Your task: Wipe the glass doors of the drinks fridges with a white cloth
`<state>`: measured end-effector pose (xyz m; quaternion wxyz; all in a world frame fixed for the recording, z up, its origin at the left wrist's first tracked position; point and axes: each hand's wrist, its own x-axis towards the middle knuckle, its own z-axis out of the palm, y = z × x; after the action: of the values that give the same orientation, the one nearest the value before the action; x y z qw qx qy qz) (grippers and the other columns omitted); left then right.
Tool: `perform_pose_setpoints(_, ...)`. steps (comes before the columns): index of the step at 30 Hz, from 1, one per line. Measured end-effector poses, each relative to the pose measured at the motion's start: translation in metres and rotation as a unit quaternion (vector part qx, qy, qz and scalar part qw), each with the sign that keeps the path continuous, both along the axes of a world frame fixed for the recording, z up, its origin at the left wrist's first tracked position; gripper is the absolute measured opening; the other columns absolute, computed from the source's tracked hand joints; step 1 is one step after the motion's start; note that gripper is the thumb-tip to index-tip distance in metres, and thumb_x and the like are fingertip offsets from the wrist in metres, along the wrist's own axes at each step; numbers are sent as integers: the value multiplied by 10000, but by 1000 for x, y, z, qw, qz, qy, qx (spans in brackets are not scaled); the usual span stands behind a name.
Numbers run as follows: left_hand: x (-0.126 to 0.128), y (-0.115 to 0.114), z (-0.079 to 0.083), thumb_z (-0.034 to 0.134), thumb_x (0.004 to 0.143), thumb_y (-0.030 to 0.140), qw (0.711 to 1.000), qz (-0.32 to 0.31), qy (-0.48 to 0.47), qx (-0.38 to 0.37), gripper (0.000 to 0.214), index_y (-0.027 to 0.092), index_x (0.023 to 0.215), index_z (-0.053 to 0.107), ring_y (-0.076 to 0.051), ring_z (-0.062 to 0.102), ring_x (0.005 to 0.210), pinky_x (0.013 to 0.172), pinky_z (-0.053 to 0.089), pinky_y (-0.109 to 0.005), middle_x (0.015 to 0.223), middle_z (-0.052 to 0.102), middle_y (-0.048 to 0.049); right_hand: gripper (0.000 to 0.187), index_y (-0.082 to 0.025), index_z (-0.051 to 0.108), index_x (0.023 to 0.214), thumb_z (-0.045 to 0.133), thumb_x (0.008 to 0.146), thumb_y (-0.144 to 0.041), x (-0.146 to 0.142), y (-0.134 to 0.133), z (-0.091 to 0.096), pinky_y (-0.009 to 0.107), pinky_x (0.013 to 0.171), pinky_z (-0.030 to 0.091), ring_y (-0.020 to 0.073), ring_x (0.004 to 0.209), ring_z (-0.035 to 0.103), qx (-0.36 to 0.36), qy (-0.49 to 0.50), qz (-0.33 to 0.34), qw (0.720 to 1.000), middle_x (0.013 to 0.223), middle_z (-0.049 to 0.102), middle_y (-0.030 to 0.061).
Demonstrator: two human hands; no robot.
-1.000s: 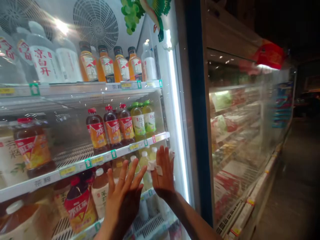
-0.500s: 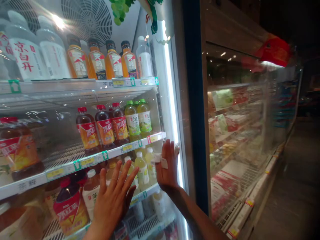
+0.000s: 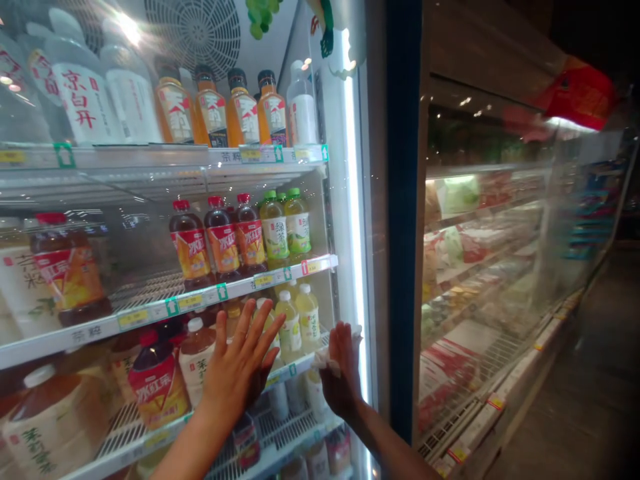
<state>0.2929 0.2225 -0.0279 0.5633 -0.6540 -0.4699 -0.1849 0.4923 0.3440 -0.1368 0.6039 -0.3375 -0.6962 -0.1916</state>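
Head: cloth (image 3: pixel 326 363) (part-hidden) behind right hand (image 3: pixel 344 375)

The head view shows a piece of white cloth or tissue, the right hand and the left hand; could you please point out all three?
White cloth or tissue (image 3: pixel 329 364): head view, on its crumpled visible part.
Right hand (image 3: pixel 342 377): head view, on the middle.
Left hand (image 3: pixel 238 368): head view, on the back.
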Motion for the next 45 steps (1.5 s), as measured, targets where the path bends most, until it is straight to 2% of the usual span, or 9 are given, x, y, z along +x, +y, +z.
perform_pose_setpoints(2, 1, 1, 1, 560, 952, 448, 1000, 0, 1, 2, 662, 290, 1559, 350, -279, 85, 1588, 1294, 3, -590, 1665, 286, -44, 659, -198, 3, 1643, 275, 1054, -313, -3, 0, 5, 623, 1276, 166, 235, 1594, 23, 2, -1, 3, 1000, 1717, 15, 36)
perform_pose_setpoints(7, 2, 2, 0, 577, 939, 442, 1000, -19, -1, 8, 690, 276, 1563, 334, -266, 75, 1586, 1295, -21, -583, 1648, 308, -35, 704, -198, -35, 1641, 323, 1038, -256, -11, 8, 50, 692, 1237, 164, 311, 1592, 25, -10, 71, -6, 997, 1722, 65, 110)
perform_pose_setpoints(13, -25, -26, -5, 585, 928, 492, 1000, -15, 4, 5, 682, 360, 1549, 337, -253, 45, 1587, 1292, -43, -588, 1653, 270, 30, 753, -190, -26, 1640, 371, 999, -207, -67, -40, 9, 655, 1257, 145, 287, 1592, 31, 15, -46, 12, 999, 1717, 4, 85)
perform_pose_setpoints(19, -87, -81, 10, 613, 920, 477, 999, 25, -39, 21, 735, 361, 1566, 282, -252, 31, 1589, 1288, -50, -597, 1652, 266, 18, 782, -188, -92, 1630, 383, 1012, -237, -138, -79, 83, 680, 1251, 73, 300, 1589, 1, 20, -37, 44, 998, 1709, -7, 96)
perform_pose_setpoints(25, -155, -131, 14, 598, 933, 469, 996, 48, -69, 20, 719, 371, 1568, 274, -257, 36, 1588, 1291, -43, -585, 1674, 203, 12, 787, -132, 11, 1639, 432, 986, -258, -202, -135, 71, 604, 1287, 70, 288, 1586, 115, 71, -148, 78, 983, 1688, 191, 116)
perform_pose_setpoints(31, -205, -169, 25, 579, 949, 422, 993, 44, -108, 31, 714, 366, 1579, 246, -265, 8, 1587, 1285, -79, -566, 1690, 146, 5, 789, -184, -151, 1616, 364, 1025, -274, -251, -162, 133, 644, 1271, 46, 271, 1593, -24, 42, -104, 76, 991, 1716, 25, 65)
perform_pose_setpoints(37, -241, -193, 17, 556, 960, 416, 991, 35, -126, 32, 699, 350, 1582, 244, -266, 18, 1589, 1282, -69, -580, 1687, 158, -11, 787, -128, -23, 1633, 420, 993, -248, -287, -194, 85, 586, 1290, 69, 234, 1595, 14, 85, -206, 100, 970, 1696, 149, 110)
perform_pose_setpoints(42, -259, -199, 7, 577, 952, 386, 989, 35, -142, 27, 698, 369, 1573, 260, -267, 18, 1588, 1281, -52, -593, 1686, 166, -3, 768, -142, -71, 1628, 375, 1019, -280, -308, -202, 102, 628, 1271, 95, 258, 1596, -9, 63, -126, 80, 987, 1714, 61, 103)
perform_pose_setpoints(45, -262, -197, 5, 569, 955, 391, 989, 32, -141, 23, 691, 353, 1575, 267, -273, 25, 1588, 1282, -39, -599, 1685, 183, -12, 735, -124, -39, 1631, 349, 1025, -273, -308, -205, 96, 601, 1279, 72, 268, 1595, -26, 81, -139, 72, 984, 1716, -34, 78)
